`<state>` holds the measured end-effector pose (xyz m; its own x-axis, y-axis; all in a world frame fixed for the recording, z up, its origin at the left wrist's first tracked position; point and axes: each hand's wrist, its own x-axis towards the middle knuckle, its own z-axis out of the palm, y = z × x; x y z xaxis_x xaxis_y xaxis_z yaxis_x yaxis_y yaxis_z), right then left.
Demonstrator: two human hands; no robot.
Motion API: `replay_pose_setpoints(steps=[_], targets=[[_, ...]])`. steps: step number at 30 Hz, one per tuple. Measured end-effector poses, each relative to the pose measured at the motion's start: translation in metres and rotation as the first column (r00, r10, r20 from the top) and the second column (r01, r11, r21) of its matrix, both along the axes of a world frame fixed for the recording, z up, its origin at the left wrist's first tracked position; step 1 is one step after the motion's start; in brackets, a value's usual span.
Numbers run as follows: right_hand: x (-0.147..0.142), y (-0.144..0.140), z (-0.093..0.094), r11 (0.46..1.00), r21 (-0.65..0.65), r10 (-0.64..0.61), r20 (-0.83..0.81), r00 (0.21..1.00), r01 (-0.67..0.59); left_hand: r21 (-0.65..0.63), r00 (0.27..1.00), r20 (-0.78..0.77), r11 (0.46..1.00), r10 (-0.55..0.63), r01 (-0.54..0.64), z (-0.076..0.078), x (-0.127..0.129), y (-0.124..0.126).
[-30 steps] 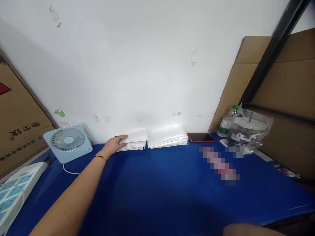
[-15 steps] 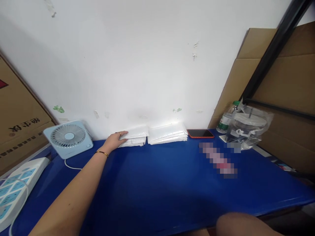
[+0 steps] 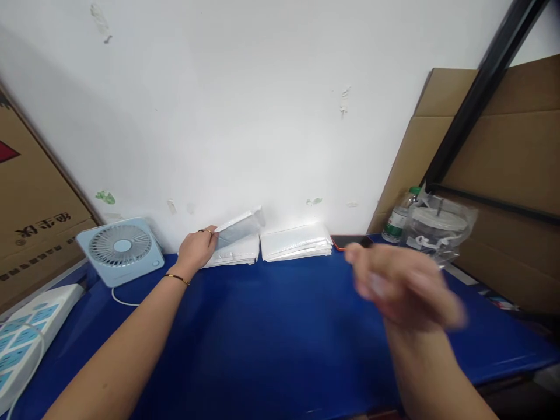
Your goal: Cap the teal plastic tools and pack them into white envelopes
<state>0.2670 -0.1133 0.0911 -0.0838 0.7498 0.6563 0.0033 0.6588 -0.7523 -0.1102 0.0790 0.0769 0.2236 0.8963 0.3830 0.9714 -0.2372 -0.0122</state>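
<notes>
The left hand (image 3: 195,249) reaches across the blue table (image 3: 271,326) to the wall and grips the top white packet (image 3: 238,226) of the left stack (image 3: 234,254), thumb and fingers pinched on its near-left edge; the packet is tilted, its far end raised off the ones below. A thin bracelet (image 3: 177,279) sits on that wrist. The right hand (image 3: 400,283) hangs above the table in front of the camera, blurred by motion; its fingers look loosely curled, but whether it holds anything cannot be told. Just right of the lifted packet lies a second stack of white packets (image 3: 296,242), flat against the wall, and beyond it the corner of a phone with a red edge (image 3: 345,240), partly hidden by the right hand. Further right stand a water bottle (image 3: 396,220) and a clear bag with a round lidded container (image 3: 437,228) inside, before leaning cardboard (image 3: 494,169). To the left are a small pale blue fan (image 3: 120,248), a power strip (image 3: 26,332) and a printed carton (image 3: 30,210). The step in hand seems to be peeling one packet off its pile; the next move would call for keeping the pinch on that single packet, so that the one beneath does not drag along, while bringing it clear toward the open middle of the table.
</notes>
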Motion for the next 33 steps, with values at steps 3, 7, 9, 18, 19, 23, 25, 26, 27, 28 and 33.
replay_pose_setpoints(steps=[3, 7, 9, 18, 19, 23, 25, 26, 27, 28, 33], targets=[[-0.037, 0.059, -0.002, 0.978, -0.154, -0.123, 0.113, 0.986, 0.14, -0.18, 0.976, 0.119, 0.963, -0.182, 0.202, 0.009, 0.01, -0.017], [-0.068, 0.085, -0.046, 0.888, -0.448, 0.001, 0.228, 0.974, 0.104, -0.477, 0.859, 0.349, 0.718, -0.375, 0.507, -0.005, 0.035, -0.043], [-0.07, 0.088, -0.068, 0.832, -0.553, 0.082, 0.215, 0.973, 0.052, -0.544, 0.852, 0.377, 0.657, -0.364, 0.522, -0.017, 0.047, -0.052], [-0.024, 0.106, -0.092, 0.831, -0.152, -0.312, 0.669, 0.675, 0.535, -0.467, 0.893, 0.15, 0.765, -0.425, 0.443, -0.048, 0.045, -0.071], [-0.022, 0.106, -0.092, 0.848, -0.146, -0.296, 0.667, 0.684, 0.51, -0.493, 0.893, 0.147, 0.75, -0.426, 0.44, -0.051, 0.043, -0.072], [-0.023, 0.103, -0.093, 0.914, -0.229, -0.071, 0.721, 0.689, 0.334, -0.463, 0.896, 0.17, 0.77, -0.41, 0.44, -0.057, 0.042, -0.076], [-0.022, 0.102, -0.095, 0.909, -0.251, -0.021, 0.768, 0.64, 0.332, -0.432, 0.901, 0.158, 0.792, -0.404, 0.431, -0.055, 0.044, -0.077], [-0.021, 0.102, -0.096, 0.902, -0.251, -0.023, 0.785, 0.62, 0.351, -0.429, 0.905, 0.144, 0.799, -0.4, 0.422, -0.053, 0.046, -0.077], [-0.019, 0.103, -0.097, 0.895, -0.249, -0.029, 0.796, 0.605, 0.369, -0.434, 0.909, 0.13, 0.802, -0.395, 0.411, -0.051, 0.047, -0.078], [-0.017, 0.104, -0.098, 0.891, -0.247, -0.034, 0.8, 0.599, 0.381, -0.445, 0.913, 0.118, 0.801, -0.39, 0.4, -0.049, 0.048, -0.078], [-0.014, 0.107, -0.1, 0.891, -0.267, -0.022, 0.784, 0.621, 0.368, -0.456, 0.907, 0.101, 0.791, -0.409, 0.408, -0.044, 0.05, -0.076]])
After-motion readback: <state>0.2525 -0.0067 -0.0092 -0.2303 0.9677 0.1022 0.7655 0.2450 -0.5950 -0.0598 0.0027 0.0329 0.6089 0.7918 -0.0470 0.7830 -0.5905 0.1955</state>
